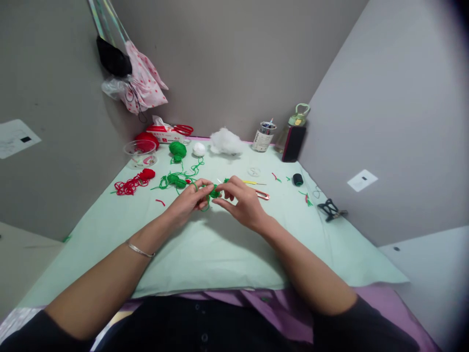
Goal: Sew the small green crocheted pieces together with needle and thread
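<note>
A small green crochet piece (215,191) sits between my two hands, above the middle of the table. My left hand (191,199) pinches its left side, with green yarn looped over the fingers and hanging below. On the other side, my right hand (242,199) has its index finger and thumb closed around the piece's right edge. A thin pale tip shows just above the piece; what it belongs to is unclear. Behind my right hand lies a yellow-handled crochet hook (250,182). Near my left hand rests a loose bundle of green yarn (176,181).
Red yarn (134,184) and a clear tub (140,154) are at the left. Along the back stand a green yarn ball (178,149), white stuffing (226,142), a pen can (263,138) and a phone (293,143). An orange cutter (262,195) lies by my right hand.
</note>
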The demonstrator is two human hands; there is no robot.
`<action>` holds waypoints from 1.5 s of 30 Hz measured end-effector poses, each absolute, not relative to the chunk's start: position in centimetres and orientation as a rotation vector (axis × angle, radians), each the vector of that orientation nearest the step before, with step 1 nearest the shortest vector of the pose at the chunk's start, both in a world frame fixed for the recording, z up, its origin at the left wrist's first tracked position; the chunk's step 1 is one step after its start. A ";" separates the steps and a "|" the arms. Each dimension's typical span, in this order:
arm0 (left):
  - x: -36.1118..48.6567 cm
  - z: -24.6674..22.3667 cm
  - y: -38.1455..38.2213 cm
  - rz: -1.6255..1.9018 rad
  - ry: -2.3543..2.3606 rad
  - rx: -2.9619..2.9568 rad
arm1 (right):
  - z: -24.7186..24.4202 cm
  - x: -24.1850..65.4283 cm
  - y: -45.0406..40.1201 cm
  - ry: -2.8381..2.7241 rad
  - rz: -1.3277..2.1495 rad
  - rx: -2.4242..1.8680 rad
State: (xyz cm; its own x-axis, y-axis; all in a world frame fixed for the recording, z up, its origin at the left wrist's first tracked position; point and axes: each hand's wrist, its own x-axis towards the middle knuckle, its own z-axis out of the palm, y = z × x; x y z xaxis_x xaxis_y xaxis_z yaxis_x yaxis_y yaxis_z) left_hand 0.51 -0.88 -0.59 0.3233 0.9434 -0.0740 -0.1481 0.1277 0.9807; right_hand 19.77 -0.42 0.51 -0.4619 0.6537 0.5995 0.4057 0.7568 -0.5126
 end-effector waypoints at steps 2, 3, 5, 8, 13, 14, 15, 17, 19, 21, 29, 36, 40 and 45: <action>0.6 -0.7 -0.9 0.976 0.895 1.164 | 0.1 19.5 -0.6 -2.181 0.247 -0.787; 0.6 -0.7 -0.8 0.980 0.897 1.169 | 0.1 19.5 -0.7 -2.186 0.229 -0.782; 0.5 -0.7 -0.7 1.002 0.909 1.165 | 0.6 19.7 -0.8 -2.189 0.320 -0.741; 0.3 -0.5 -0.5 1.076 0.916 1.131 | 2.0 20.5 -1.0 -2.187 0.651 -0.683; 0.0 -0.1 -0.4 1.142 0.914 1.101 | 3.3 21.5 -0.5 -1.972 1.131 -0.670; 0.0 -0.1 -0.4 1.136 0.910 1.103 | 3.3 21.6 -0.3 -1.911 1.167 -0.689; 0.1 0.0 -0.5 1.125 0.907 1.106 | 3.1 21.7 -0.1 -1.850 1.168 -0.720; 0.2 -0.1 -0.6 1.096 0.901 1.109 | 2.8 21.7 0.3 -1.740 1.113 -0.791; 0.3 -0.2 -0.7 1.073 0.898 1.119 | 2.5 21.7 0.6 -1.648 1.110 -0.830; 0.3 -0.4 -0.7 1.063 0.883 1.155 | 2.5 21.9 1.0 -1.549 1.182 -0.819; 0.1 -1.0 -0.4 1.023 0.812 1.297 | 3.4 24.7 3.4 -1.104 1.206 -0.701; 0.0 -1.0 -0.4 0.936 0.770 1.282 | 4.3 27.0 4.5 -0.858 1.167 -0.682; 0.1 -1.2 -0.5 0.902 0.754 1.289 | 4.5 27.1 4.4 -0.828 1.133 -0.626; 0.0 -1.3 -0.5 0.899 0.690 1.282 | 4.5 27.0 4.3 -0.817 1.127 -0.594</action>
